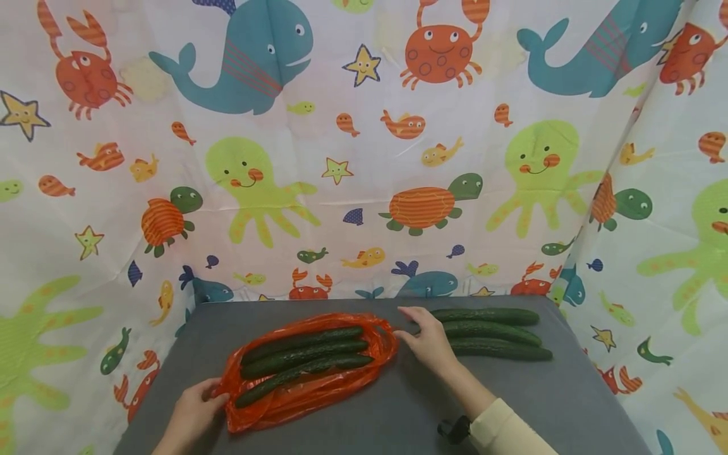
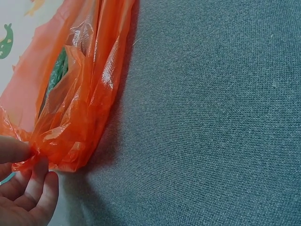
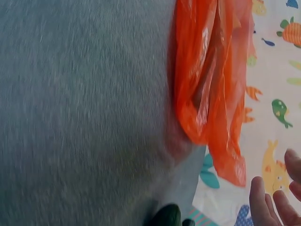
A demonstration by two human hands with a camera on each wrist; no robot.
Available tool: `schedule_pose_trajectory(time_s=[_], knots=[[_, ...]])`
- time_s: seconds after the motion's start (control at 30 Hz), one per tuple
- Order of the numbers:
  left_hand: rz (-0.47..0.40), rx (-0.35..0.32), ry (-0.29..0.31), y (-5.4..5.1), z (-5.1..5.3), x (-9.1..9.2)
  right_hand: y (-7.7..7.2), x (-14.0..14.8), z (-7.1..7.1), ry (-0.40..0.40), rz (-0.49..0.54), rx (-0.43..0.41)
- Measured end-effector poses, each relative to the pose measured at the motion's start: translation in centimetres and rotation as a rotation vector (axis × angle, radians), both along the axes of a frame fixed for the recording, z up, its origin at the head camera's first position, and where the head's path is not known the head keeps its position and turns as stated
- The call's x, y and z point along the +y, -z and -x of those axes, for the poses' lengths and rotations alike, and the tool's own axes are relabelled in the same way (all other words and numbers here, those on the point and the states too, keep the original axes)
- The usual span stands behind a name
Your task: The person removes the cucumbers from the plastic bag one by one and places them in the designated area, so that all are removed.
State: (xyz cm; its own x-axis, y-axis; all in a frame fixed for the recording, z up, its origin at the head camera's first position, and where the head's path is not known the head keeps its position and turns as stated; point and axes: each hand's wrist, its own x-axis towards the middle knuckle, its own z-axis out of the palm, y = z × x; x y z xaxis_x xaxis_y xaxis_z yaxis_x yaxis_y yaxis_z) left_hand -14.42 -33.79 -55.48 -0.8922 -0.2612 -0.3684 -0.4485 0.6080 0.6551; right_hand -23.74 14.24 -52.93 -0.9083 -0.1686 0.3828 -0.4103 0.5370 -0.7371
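Observation:
An orange plastic bag lies on the left half of the grey table, three cucumbers showing in its opening. At the bag's left end my left hand pinches the plastic; the left wrist view has the gathered orange film between thumb and fingers of that hand. Just beyond the bag's right end, my right hand is held with fingers extended and apart, holding nothing. In the right wrist view a gap separates this hand from the bag.
Several more cucumbers lie side by side at the right back of the grey table, beside the right hand. A curtain printed with sea animals hangs behind and along both sides. Below the right wrist is a black strap-like piece.

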Motion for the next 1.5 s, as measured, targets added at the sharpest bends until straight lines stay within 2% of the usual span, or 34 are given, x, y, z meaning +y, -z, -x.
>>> schedule_pose_trajectory(time_s=[0.2, 0.57, 0.73, 0.87, 1.03, 1.13, 1.4, 1.5], knots=[[-0.01, -0.014, 0.003, 0.1, 0.0, -0.1, 0.5, -1.5, -0.4, -0.014, 0.008, -0.024], [-0.005, -0.017, 0.009, 0.2, 0.2, -0.1, 0.8, -4.9, -0.6, -0.084, 0.089, -0.06], [-0.002, -0.01, 0.003, -0.1, 0.2, 0.3, 1.5, -6.1, -0.7, -0.093, 0.054, -0.044], [-0.015, 0.003, 0.016, 0.0, 0.1, 0.0, 2.2, -7.0, -0.7, -0.093, 0.039, -0.065], [-0.019, -0.003, 0.02, 0.1, -0.2, -0.7, 3.1, -8.3, -0.8, -0.145, 0.2, -0.18], [-0.008, -0.015, 0.024, 0.1, -0.3, -0.7, 3.8, -9.0, -0.8, -0.147, 0.275, -0.238], [0.006, -0.016, 0.028, 0.0, -0.3, -0.4, 5.6, -9.8, -1.2, -0.138, 0.227, -0.24], [0.011, -0.014, 0.034, 0.0, -0.2, -0.5, 6.1, -9.9, -1.3, -0.143, 0.167, -0.222]])
